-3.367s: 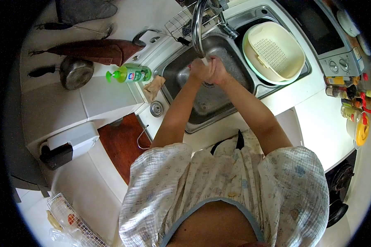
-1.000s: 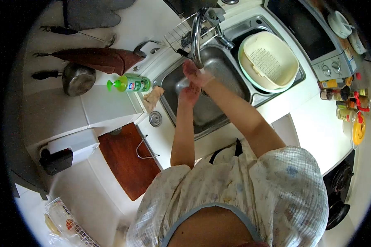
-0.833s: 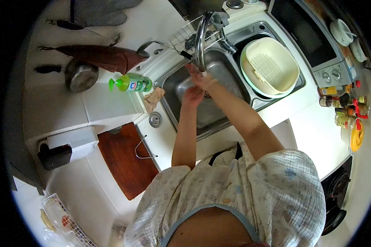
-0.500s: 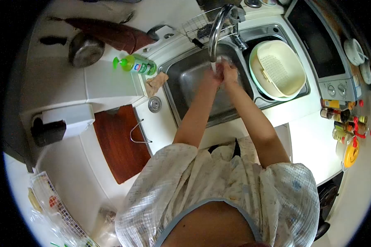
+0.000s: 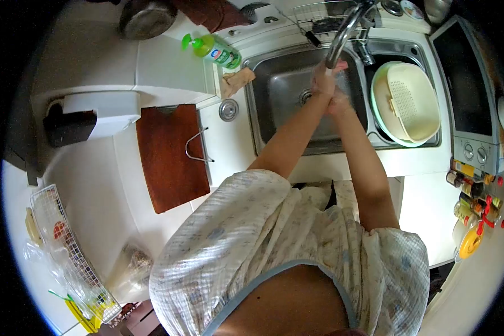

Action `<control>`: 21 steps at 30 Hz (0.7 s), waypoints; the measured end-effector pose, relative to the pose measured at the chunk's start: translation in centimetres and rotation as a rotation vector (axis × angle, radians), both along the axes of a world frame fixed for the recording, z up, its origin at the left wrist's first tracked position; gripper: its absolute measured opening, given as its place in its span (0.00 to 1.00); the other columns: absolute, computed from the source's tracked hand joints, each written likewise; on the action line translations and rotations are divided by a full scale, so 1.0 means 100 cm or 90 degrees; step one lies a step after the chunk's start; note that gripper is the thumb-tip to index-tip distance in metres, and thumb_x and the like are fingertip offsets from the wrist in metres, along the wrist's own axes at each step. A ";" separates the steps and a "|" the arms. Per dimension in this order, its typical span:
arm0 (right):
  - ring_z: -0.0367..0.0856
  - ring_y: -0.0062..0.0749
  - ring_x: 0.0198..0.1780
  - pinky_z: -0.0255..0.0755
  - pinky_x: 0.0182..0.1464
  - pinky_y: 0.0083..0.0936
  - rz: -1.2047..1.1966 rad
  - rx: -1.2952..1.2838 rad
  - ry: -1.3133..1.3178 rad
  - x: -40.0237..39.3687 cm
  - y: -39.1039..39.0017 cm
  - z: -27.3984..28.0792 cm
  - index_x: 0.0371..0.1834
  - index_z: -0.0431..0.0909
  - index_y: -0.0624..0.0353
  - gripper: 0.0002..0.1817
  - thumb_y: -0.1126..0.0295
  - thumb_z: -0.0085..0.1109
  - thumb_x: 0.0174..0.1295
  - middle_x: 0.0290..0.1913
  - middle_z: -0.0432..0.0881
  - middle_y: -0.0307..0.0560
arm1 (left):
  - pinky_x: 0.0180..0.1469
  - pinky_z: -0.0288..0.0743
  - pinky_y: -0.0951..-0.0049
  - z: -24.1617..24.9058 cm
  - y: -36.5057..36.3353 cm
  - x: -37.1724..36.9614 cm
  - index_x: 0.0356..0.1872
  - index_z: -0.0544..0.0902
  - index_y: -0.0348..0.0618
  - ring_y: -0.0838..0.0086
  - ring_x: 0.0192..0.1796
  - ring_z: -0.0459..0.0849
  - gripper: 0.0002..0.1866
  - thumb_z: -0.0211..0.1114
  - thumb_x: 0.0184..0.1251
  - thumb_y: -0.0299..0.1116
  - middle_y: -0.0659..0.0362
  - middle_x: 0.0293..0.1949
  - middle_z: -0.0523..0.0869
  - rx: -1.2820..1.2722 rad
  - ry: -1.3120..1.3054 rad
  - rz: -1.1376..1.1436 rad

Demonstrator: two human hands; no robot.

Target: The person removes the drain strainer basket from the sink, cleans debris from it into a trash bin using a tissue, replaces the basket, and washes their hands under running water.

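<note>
Under the spout of the curved chrome faucet (image 5: pixel 347 33), my left hand (image 5: pixel 323 81) is over the steel sink basin (image 5: pixel 274 120). Its fingers stretch out to the right past the spout and hold nothing visible. Close against the left wrist is my right hand (image 5: pixel 338 103), its fingers smeared by motion. Both hands look wet. The round drain (image 5: pixel 305 97) shows just left of them on the basin floor.
Right of the basin, a cream colander (image 5: pixel 428 103) sits in a pale green bowl (image 5: pixel 377 106). Green soap bottle (image 5: pixel 221 53), tan cloth (image 5: pixel 237 82) and drain strainer (image 5: pixel 228 110) line the left side. A brown board (image 5: pixel 171 157) lies farther left; a microwave (image 5: pixel 467 84) stands right.
My hands have shifted from rubbing together under the spout to the right hand lying lower, at the left wrist. The whole view has also shifted, with the sink now farther right and higher.
</note>
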State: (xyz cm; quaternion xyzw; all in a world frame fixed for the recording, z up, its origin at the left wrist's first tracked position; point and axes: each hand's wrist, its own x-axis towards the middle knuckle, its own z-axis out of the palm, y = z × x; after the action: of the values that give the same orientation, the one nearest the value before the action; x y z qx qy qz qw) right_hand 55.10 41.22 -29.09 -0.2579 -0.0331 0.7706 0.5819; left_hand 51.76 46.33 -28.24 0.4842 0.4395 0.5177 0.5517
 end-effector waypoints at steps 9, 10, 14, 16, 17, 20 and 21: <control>0.72 0.46 0.57 0.67 0.59 0.41 0.108 0.061 0.260 0.008 0.012 0.057 0.64 0.63 0.62 0.33 0.46 0.46 0.65 0.56 0.74 0.55 | 0.46 0.73 0.47 0.048 -0.018 -0.059 0.33 0.82 0.38 0.47 0.38 0.83 0.28 0.42 0.68 0.53 0.41 0.30 0.83 0.326 0.699 -0.203; 0.72 0.47 0.57 0.65 0.60 0.42 0.126 0.057 0.240 0.005 0.018 0.039 0.63 0.63 0.64 0.36 0.43 0.44 0.64 0.56 0.74 0.55 | 0.44 0.74 0.47 0.049 -0.016 -0.064 0.32 0.82 0.38 0.48 0.36 0.84 0.27 0.44 0.67 0.51 0.42 0.29 0.83 0.370 0.726 -0.224; 0.75 0.46 0.53 0.66 0.60 0.43 0.081 -0.036 0.049 -0.011 0.032 0.022 0.52 0.72 0.63 0.38 0.36 0.43 0.60 0.50 0.78 0.54 | 0.37 0.77 0.52 0.085 -0.015 -0.072 0.31 0.83 0.41 0.53 0.30 0.85 0.20 0.48 0.63 0.45 0.46 0.26 0.84 0.398 0.845 -0.206; 0.75 0.45 0.53 0.66 0.60 0.42 0.093 -0.068 0.028 -0.015 0.031 0.046 0.51 0.72 0.63 0.37 0.36 0.43 0.59 0.50 0.78 0.53 | 0.35 0.78 0.54 0.091 -0.012 -0.074 0.31 0.83 0.42 0.54 0.31 0.85 0.18 0.49 0.62 0.43 0.47 0.26 0.85 0.329 0.947 -0.226; 0.73 0.45 0.56 0.64 0.61 0.41 0.143 -0.057 0.082 -0.014 0.029 0.057 0.56 0.69 0.64 0.38 0.37 0.43 0.60 0.54 0.76 0.52 | 0.35 0.78 0.54 0.093 -0.010 -0.074 0.31 0.83 0.42 0.55 0.32 0.86 0.17 0.50 0.62 0.43 0.48 0.27 0.85 0.308 0.961 -0.246; 0.75 0.44 0.54 0.67 0.59 0.39 0.144 -0.079 0.110 -0.019 0.029 0.051 0.52 0.72 0.61 0.31 0.42 0.46 0.61 0.51 0.78 0.51 | 0.36 0.78 0.55 0.092 -0.003 -0.075 0.30 0.85 0.45 0.57 0.35 0.86 0.17 0.51 0.61 0.43 0.50 0.31 0.86 0.225 1.012 -0.261; 0.77 0.44 0.51 0.69 0.58 0.39 0.120 -0.096 0.095 -0.020 0.030 0.042 0.48 0.76 0.58 0.27 0.45 0.48 0.61 0.47 0.81 0.50 | 0.36 0.78 0.56 0.081 0.001 -0.073 0.29 0.85 0.46 0.59 0.36 0.86 0.17 0.50 0.61 0.42 0.51 0.32 0.86 0.185 1.032 -0.237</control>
State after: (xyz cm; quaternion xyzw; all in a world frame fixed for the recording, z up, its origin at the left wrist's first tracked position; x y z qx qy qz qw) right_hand 53.10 44.23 -24.94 -0.2384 0.0445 0.8390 0.4870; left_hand 44.51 46.39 -20.17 0.8367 0.5412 -0.0381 0.0741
